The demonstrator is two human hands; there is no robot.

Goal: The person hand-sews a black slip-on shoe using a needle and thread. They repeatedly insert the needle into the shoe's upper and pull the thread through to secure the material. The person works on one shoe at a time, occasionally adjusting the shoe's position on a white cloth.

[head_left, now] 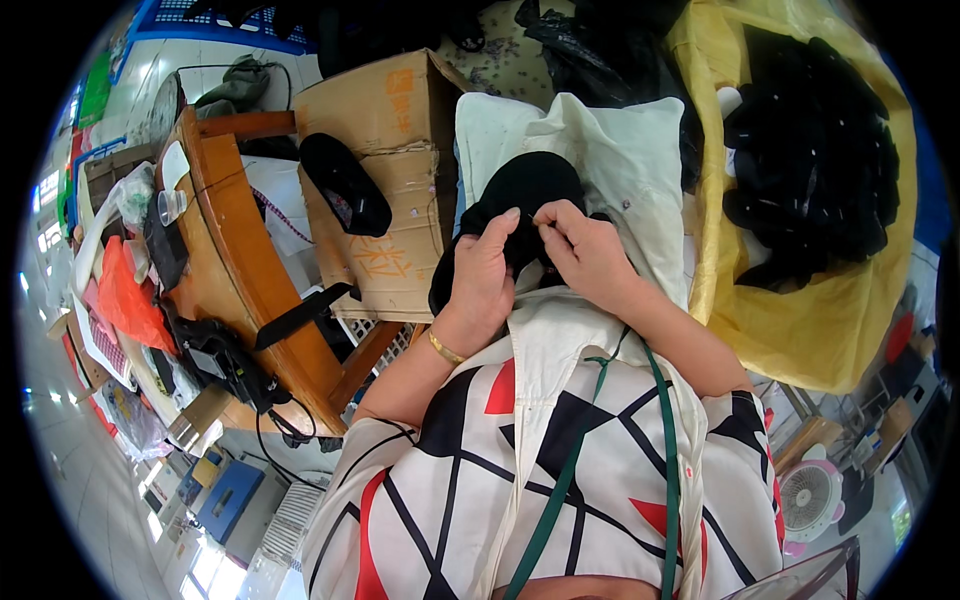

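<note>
A black, soft fabric piece with a rounded end (537,178), looking like a cloth shoe, rests on the pale cloth (640,150) over my lap. My left hand (484,278) is closed around its left side, thumb lying along the top. Thumb and index finger of my right hand (588,255) are pinched together just above the black fabric. Whatever is between those fingertips is too small to make out. More black fabric lies under my left hand, partly hidden. A finished-looking black cloth shoe (347,188) sits on the cardboard box (395,105) to the left.
At the right stands a yellow bag (820,335) filled with black fabric pieces (810,150). A wooden table (235,210) with a red plastic bag (135,295) and a black strapped bag (215,355) is on the left. A small fan (810,500) stands at lower right.
</note>
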